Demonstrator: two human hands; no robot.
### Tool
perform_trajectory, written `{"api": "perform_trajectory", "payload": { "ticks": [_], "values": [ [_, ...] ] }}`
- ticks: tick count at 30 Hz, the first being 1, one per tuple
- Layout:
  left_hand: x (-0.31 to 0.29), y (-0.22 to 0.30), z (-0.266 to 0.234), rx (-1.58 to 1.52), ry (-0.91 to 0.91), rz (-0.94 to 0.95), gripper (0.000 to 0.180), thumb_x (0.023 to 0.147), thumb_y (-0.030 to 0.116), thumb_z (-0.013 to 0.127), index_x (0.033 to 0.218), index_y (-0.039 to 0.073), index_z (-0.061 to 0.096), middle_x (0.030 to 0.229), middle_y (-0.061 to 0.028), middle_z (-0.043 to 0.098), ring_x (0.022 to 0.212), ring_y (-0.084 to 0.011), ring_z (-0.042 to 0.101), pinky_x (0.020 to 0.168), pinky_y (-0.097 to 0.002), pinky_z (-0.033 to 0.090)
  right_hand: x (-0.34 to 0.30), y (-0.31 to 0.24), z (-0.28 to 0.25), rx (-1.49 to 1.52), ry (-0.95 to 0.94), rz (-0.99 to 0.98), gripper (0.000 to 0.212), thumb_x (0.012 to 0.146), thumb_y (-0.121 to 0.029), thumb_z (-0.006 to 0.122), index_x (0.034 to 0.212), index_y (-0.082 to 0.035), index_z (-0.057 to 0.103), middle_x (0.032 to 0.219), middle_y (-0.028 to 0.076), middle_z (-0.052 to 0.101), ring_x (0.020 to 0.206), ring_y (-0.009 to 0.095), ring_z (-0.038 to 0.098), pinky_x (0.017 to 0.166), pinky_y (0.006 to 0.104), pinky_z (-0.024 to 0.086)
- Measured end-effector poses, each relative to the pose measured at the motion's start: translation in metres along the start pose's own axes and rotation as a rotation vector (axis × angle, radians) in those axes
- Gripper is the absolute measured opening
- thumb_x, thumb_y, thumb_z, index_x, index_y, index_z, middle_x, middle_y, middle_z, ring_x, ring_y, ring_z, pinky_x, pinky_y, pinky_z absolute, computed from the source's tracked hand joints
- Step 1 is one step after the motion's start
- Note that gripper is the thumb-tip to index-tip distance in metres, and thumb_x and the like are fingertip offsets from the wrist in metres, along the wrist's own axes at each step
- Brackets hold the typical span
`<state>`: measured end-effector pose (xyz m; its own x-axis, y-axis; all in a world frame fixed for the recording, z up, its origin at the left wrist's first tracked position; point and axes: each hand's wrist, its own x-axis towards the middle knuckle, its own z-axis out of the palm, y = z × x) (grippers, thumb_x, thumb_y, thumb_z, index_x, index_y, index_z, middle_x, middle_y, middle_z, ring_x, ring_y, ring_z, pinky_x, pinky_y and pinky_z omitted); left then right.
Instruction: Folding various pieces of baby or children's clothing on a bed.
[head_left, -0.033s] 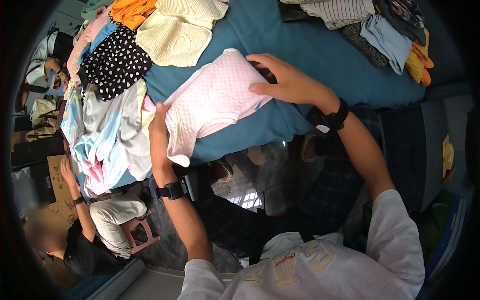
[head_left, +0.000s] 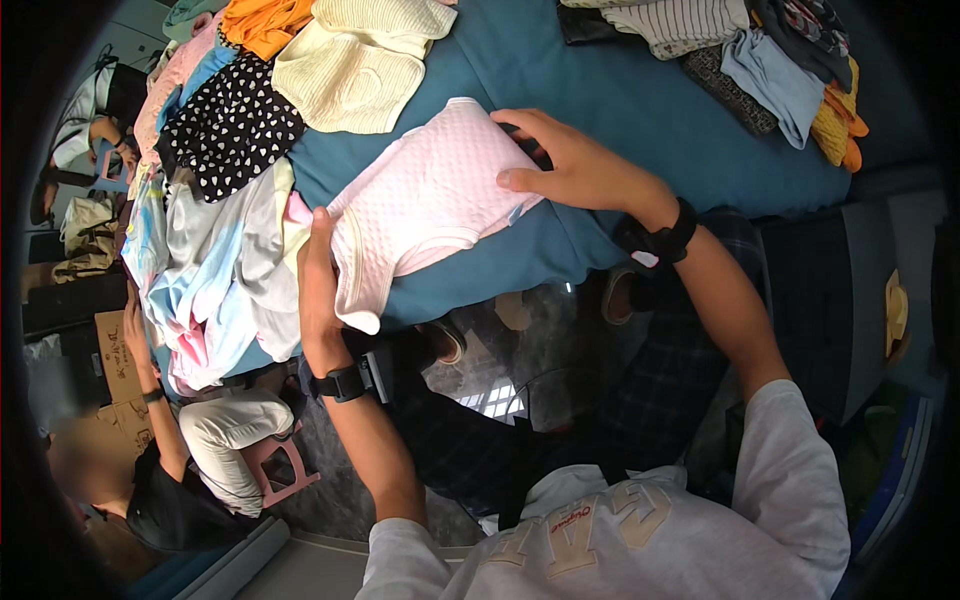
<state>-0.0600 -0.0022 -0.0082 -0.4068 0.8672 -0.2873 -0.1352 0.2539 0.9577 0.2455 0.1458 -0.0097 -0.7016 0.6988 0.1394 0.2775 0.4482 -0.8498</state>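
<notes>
Two hands on one pale pink quilted garment (head_left: 430, 205), laid flat near the front edge of the blue tabletop (head_left: 620, 100). Nearest: left hand (head_left: 318, 285), wristband on, flat along the garment's left hem, fingers straight and together, thumb tucked under the folded edge, pinching that edge lightly. Slightly farther: right hand (head_left: 575, 165), also wristbanded, spread palm-down on the garment's right upper corner, fingers pressing cloth to the tabletop. Step judged as folding or smoothing mid-way: one side already doubled over, hem curling off the table edge. Next move likely calls for holding the right side pinned while bringing the left edge across, keeping the hanging hem from slipping off. Left of the garment, a loose heap of white, light blue and pink clothes (head_left: 215, 270); beyond that, black cloth with white hearts (head_left: 230, 125); farther, cream ribbed garment (head_left: 355, 60) and orange cloth (head_left: 262, 22); far right, striped, grey-blue and yellow pieces (head_left: 790, 75). Lower left, another person seated on a pink stool (head_left: 280, 465). Compared with the earlier frame: no visible change; hands, garment and piles in matching positions.
</notes>
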Motion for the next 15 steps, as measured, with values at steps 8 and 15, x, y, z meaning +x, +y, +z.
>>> {"api": "perform_trajectory", "payload": {
  "ticks": [8,15],
  "values": [
    [-0.033,0.012,-0.013,0.293,-0.286,0.001,0.033,0.089,0.019,0.074,0.113,-0.002,0.066,0.093,-0.0011,0.067,0.078,-0.0079,0.06,0.067,-0.0218,0.049,0.003,0.015,0.01,-0.025,-0.001,-0.059,0.064,0.088,-0.025,0.071,0.141,-0.002,0.044,0.135,0.017,0.053,0.116,0.027,0.056,0.098,0.0374,0.046],
    [-0.024,0.006,-0.021,-0.079,-0.063,-0.048,0.028,0.087,0.017,0.068,0.109,-0.001,0.067,0.096,-0.0031,0.07,0.08,-0.0104,0.065,0.067,-0.0219,0.049,0.009,0.014,0.01,0.092,0.01,0.031,0.067,0.084,-0.027,0.075,0.138,0.0,0.047,0.132,0.016,0.057,0.115,0.026,0.057,0.097,0.036,0.047]
  ]
}}
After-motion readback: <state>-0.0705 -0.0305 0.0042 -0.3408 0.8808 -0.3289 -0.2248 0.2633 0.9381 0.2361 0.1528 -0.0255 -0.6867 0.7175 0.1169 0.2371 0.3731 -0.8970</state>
